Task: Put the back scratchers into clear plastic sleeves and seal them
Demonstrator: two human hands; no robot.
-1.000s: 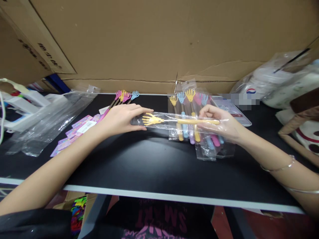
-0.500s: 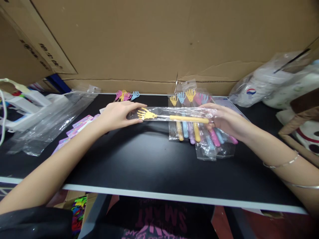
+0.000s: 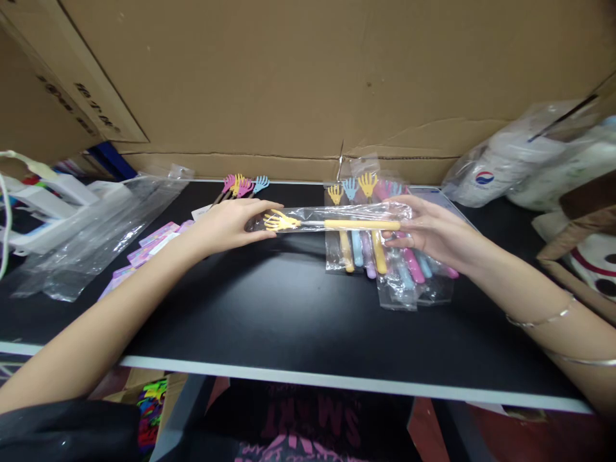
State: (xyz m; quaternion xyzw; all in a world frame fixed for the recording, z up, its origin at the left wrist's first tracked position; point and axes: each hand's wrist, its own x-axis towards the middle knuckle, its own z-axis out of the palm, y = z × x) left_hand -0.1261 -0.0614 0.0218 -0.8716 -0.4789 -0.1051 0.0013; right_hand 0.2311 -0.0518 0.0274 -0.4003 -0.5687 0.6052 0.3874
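Observation:
A yellow back scratcher (image 3: 360, 224) in a clear plastic bag (image 3: 308, 213) is held level above the black table, its hand-shaped end to the left. My left hand (image 3: 235, 223) pinches the bag's left end between thumb and fingers. At the other end my right hand (image 3: 428, 224) grips the bag by the handle's tip. Behind and below it lies a pile of bagged back scratchers (image 3: 378, 253) in yellow, blue, purple and pink. Several loose back scratchers (image 3: 244, 186) lie beyond my left hand, partly hidden by it.
Colourful printed cards (image 3: 151, 247) and flat clear bags (image 3: 96, 237) lie at left, beside a white plastic device (image 3: 62, 212). A cardboard wall (image 3: 308, 83) stands behind. On the right are a bagged white cup (image 3: 500, 167) and a plush toy (image 3: 591, 250). Below sits a box of colourful pieces (image 3: 151, 410).
The fingers of my right hand have opened a little at the handle end. The bagged back scratcher has shifted slightly up and left; my left hand has stayed in place.

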